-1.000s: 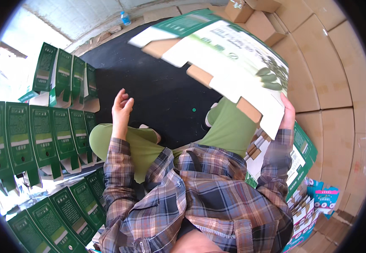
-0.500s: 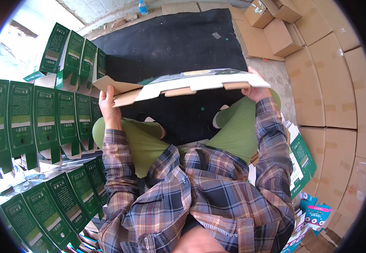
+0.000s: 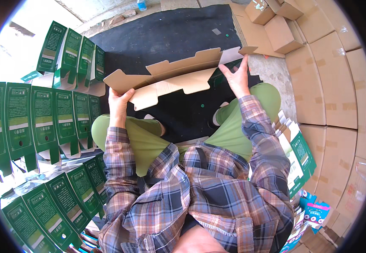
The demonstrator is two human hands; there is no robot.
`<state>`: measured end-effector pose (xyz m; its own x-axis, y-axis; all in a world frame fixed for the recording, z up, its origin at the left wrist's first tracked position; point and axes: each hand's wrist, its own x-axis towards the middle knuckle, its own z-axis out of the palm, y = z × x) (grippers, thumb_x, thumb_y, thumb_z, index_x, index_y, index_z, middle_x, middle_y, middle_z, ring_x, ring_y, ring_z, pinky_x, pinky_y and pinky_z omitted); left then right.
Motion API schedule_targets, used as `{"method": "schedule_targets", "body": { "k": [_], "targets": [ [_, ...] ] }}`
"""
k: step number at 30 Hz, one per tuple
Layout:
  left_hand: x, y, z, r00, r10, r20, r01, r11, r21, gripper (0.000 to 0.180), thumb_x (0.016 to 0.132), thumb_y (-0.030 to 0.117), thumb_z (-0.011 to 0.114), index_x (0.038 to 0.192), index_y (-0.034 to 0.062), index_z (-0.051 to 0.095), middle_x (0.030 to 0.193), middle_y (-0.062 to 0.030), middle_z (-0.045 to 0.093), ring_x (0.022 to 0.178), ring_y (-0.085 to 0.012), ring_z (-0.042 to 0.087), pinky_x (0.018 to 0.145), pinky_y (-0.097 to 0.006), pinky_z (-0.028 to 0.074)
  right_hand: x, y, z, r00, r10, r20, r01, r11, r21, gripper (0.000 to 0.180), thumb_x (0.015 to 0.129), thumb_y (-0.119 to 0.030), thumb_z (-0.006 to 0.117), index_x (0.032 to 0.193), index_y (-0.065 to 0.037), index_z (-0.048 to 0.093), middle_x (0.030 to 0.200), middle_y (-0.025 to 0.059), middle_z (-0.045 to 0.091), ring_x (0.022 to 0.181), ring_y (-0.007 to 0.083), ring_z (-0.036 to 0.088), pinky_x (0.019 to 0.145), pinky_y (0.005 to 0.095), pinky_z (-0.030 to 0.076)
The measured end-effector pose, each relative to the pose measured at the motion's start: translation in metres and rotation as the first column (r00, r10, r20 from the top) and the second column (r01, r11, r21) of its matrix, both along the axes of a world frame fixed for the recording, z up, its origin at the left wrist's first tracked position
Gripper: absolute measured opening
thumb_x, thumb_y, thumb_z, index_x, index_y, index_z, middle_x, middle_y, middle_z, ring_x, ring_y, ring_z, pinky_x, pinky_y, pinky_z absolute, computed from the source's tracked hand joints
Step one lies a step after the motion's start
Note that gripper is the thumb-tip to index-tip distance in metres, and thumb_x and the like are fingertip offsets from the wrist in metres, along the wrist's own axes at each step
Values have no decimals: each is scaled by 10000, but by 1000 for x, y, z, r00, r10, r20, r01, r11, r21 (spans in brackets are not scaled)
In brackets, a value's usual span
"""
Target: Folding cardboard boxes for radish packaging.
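Note:
Between my two hands, above the black mat, I hold a cardboard carton [image 3: 170, 87] that is partly unfolded. Its plain brown inside and cut flaps face up, and a gap shows between its two long sides. My left hand [image 3: 119, 104] grips the left end, thumb on the near flap and fingers partly hidden behind the cardboard. At the right end, my right hand [image 3: 237, 79] holds the carton with thumb and forefinger spread across it. A dark green printed side shows near that thumb. The other right fingers are mostly hidden.
Rows of standing green cartons [image 3: 44, 120] fill the left side. Large brown boxes [image 3: 335, 80] are stacked at the right, with open boxes [image 3: 282, 36] at the far right. Green-and-white cartons [image 3: 302, 158] lie beside my right arm. The black mat [image 3: 166, 33] covers the floor ahead.
The carton has gone from nearly flat to partly opened, its brown inside now showing. My right hand has moved left and its thumb and forefinger have spread; my left hand has shifted slightly right.

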<state>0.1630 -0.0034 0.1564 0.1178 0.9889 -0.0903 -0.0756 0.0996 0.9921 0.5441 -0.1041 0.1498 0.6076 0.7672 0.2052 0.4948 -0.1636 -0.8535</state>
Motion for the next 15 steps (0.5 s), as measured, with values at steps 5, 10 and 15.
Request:
{"method": "schedule_targets", "body": {
  "k": [5,10,15],
  "targets": [
    [3,-16,8,1000,-18,-26,18,1000,8,479,742,-56,678,1171,33,483,1095,-95,599,995,-182,591,892,-309,473,-17,12,7,967,-120,225,138,988,-70,1151,659,-373,796,1415,35,30,1456,271,119,1336,377,248,1057,420,303],
    [-3,-20,5,996,33,-80,-34,999,-10,333,744,-28,697,1053,28,585,986,-69,646,898,-140,608,836,-278,479,-26,18,14,984,-162,78,168,982,-80,945,679,-109,672,1409,54,95,1430,273,218,1345,344,237,1096,371,222],
    [-7,-18,-1,995,80,-58,-82,996,-19,254,780,41,694,1020,21,616,971,-53,650,851,-120,602,790,-255,466,-17,7,13,994,-63,-90,60,998,-33,865,695,10,551,1433,-28,103,1335,250,419,1197,344,476,985,346,382]
  ]
}}
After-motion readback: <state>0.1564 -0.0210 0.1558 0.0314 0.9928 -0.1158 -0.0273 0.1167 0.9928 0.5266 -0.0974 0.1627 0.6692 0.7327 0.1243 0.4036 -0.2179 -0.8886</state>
